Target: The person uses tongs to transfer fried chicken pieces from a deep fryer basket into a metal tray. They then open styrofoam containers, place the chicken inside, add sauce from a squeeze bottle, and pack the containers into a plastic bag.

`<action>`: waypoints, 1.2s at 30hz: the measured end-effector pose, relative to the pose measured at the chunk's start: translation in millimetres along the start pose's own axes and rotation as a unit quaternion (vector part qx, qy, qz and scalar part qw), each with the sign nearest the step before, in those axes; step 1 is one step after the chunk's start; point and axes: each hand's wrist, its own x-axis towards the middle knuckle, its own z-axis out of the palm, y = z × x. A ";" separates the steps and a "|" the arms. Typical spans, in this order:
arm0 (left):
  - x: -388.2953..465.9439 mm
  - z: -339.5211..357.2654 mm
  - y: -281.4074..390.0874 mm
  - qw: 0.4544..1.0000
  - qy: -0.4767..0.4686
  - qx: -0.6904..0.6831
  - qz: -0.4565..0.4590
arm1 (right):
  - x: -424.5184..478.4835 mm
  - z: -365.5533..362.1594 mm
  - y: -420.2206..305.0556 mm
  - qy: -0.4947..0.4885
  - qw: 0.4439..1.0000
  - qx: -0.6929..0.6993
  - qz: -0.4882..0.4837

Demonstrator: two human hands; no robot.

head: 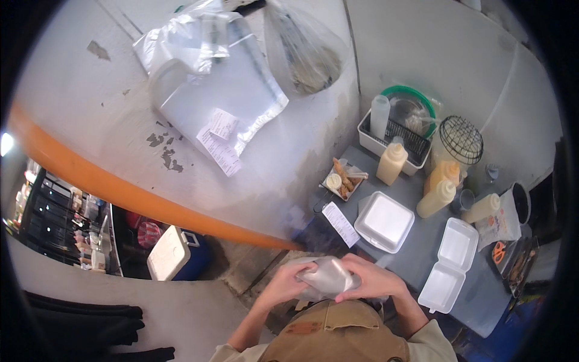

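Against the front of the tan apron (pixel 334 337), a crumpled clear plastic bag (pixel 326 275) is held between both hands. My left hand (pixel 285 283) grips its left side, and my right hand (pixel 375 279) grips its right side with the thumb near the edge. Whether anything is inside the bag cannot be made out. To the right, a closed white foam clamshell box (pixel 388 219) lies on the grey table (pixel 479 312). Beside it is a printed slip (pixel 340 225). An open foam clamshell (pixel 448 267) lies further right. Behind, a small paper tray (pixel 346 178) holds fried pieces and a sauce cup.
Several squeeze bottles (pixel 436 199) stand along the table's back, near a white basket (pixel 364 129) and a wire strainer (pixel 461 139). Orange-handled scissors (pixel 499 252) lie at right. Plastic bags (pixel 217 86) and slips (pixel 224 124) hang on the wall. A cooler (pixel 174 253) stands left.
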 end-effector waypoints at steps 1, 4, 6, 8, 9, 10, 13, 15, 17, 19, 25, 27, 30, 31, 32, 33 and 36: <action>2.4 14.7 9.2 0.999 0.010 0.049 0.003 | 0.9 2.8 -5.7 0.053 0.996 0.064 0.038; 4.2 36.1 18.2 0.991 0.030 0.063 -0.114 | -2.3 11.3 -12.1 0.228 0.941 0.155 0.195; 9.2 33.8 44.5 0.971 -0.027 0.110 -0.212 | -8.6 -4.1 -5.8 0.287 0.921 0.170 0.203; 2.3 40.0 40.2 0.990 -0.034 0.116 -0.079 | -13.7 -7.3 2.5 0.326 0.923 0.139 0.151; 1.7 42.9 40.2 0.995 -0.043 0.080 -0.033 | -18.0 -9.9 3.1 0.277 0.938 0.151 0.145; 0.7 45.4 42.0 0.997 -0.056 0.044 0.011 | -23.0 -14.3 1.7 0.228 0.950 0.163 0.137; 9.2 44.4 60.8 0.973 -0.034 -0.064 -0.219 | -31.2 -23.3 5.7 0.185 0.952 0.190 0.153; 15.1 41.4 65.3 0.974 -0.083 -0.044 -0.206 | -36.7 -34.0 5.7 0.199 0.939 0.193 0.202; 18.3 47.6 66.0 0.988 -0.095 -0.035 -0.117 | -39.9 -47.1 3.7 0.185 0.939 0.187 0.221; 21.4 68.0 72.4 0.984 -0.033 -0.102 -0.140 | -43.4 -51.7 4.6 0.190 0.944 0.163 0.217; 25.6 78.8 75.2 0.985 -0.018 0.053 -0.161 | -57.0 -55.9 16.2 0.300 0.921 0.095 0.230; 29.6 76.4 82.6 0.983 -0.008 0.091 -0.162 | -59.8 -69.7 11.3 0.320 0.901 0.107 0.274; 35.4 90.2 83.1 0.992 0.040 -0.108 -0.044 | -62.0 -75.1 1.3 0.208 0.938 0.067 0.268; 35.7 94.0 82.0 0.992 0.016 -0.110 -0.057 | -60.9 -72.8 -2.2 0.204 0.943 0.084 0.250; 35.0 97.0 80.7 0.991 -0.008 -0.111 -0.070 | -58.6 -67.8 -6.5 0.199 0.946 0.101 0.233; 35.7 97.9 79.7 0.990 -0.032 -0.114 -0.078 | -56.8 -64.9 -9.3 0.196 0.950 0.113 0.215; 36.1 92.9 72.8 0.983 -0.033 -0.132 -0.125 | -55.9 -55.4 -8.4 0.258 0.934 0.114 0.219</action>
